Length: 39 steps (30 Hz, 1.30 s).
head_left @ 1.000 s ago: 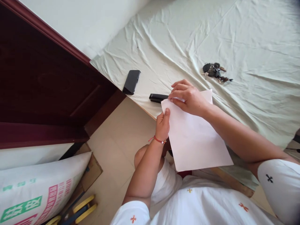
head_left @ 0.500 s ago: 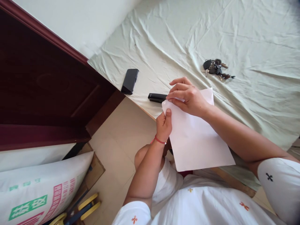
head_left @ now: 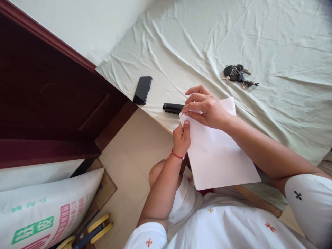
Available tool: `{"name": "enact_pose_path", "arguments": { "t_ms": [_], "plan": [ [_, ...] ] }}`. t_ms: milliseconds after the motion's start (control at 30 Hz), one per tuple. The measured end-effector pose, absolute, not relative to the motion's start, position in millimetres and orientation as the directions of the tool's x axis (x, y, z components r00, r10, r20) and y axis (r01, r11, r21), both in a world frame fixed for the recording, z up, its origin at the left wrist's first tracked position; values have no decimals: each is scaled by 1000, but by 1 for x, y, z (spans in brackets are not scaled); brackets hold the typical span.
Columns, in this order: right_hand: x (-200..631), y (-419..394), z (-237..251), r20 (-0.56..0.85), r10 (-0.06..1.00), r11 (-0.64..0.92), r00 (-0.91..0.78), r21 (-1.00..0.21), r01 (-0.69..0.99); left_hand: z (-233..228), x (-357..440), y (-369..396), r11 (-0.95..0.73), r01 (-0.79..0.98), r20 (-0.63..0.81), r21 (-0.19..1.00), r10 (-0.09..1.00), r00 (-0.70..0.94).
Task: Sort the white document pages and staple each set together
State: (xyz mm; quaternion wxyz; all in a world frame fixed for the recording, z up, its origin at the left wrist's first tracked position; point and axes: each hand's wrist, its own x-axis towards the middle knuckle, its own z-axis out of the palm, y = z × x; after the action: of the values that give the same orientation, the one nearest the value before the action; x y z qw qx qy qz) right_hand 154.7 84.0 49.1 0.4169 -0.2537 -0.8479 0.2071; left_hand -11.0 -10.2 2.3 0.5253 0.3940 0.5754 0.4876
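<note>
My left hand (head_left: 182, 137) grips white paper (head_left: 223, 159) by its left edge, thumb on top and the other fingers mostly out of sight. At the paper's upper left corner, my right hand (head_left: 204, 106) pinches the slightly lifted corner between thumb and forefinger, its other fingers raised and apart. I cannot tell how many sheets there are. Just beyond that corner a black stapler (head_left: 172, 108) lies on the cloth, its right end hidden by the right hand and the paper.
A black phone (head_left: 142, 90) lies close to the edge of the pale green cloth (head_left: 181, 41). Farther right is a bunch of keys (head_left: 237, 74). A dark red wooden panel (head_left: 52, 90) stands on the left, with a white printed sack (head_left: 52, 207) below it.
The right hand's fingers have shifted slightly left at the paper's corner. The left hand and the paper stay almost where they were.
</note>
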Motion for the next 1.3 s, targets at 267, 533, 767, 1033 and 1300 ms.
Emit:
{"name": "enact_pose_path", "arguments": {
  "t_ms": [267, 533, 767, 1033, 1300],
  "plan": [
    [156, 86, 48, 607, 604, 782, -516, -575, 239, 5, -11, -11, 51, 188, -22, 981, 988, -152],
    [157, 85, 51, 659, 562, 818, -501, -533, 216, -3, -13, -10, -3, 302, 39, 953, 993, -113],
    [158, 90, 49, 693, 496, 861, -523, -470, 192, -6, -12, -9, -48, 338, 85, 940, 992, -96],
    [161, 90, 48, 686, 499, 861, -530, -464, 210, -2, -10, -9, -49, 370, 88, 928, 992, -89],
    [161, 88, 49, 672, 518, 853, -529, -455, 257, -2, -10, -10, 2, 302, 30, 953, 994, -102]
  ]
}}
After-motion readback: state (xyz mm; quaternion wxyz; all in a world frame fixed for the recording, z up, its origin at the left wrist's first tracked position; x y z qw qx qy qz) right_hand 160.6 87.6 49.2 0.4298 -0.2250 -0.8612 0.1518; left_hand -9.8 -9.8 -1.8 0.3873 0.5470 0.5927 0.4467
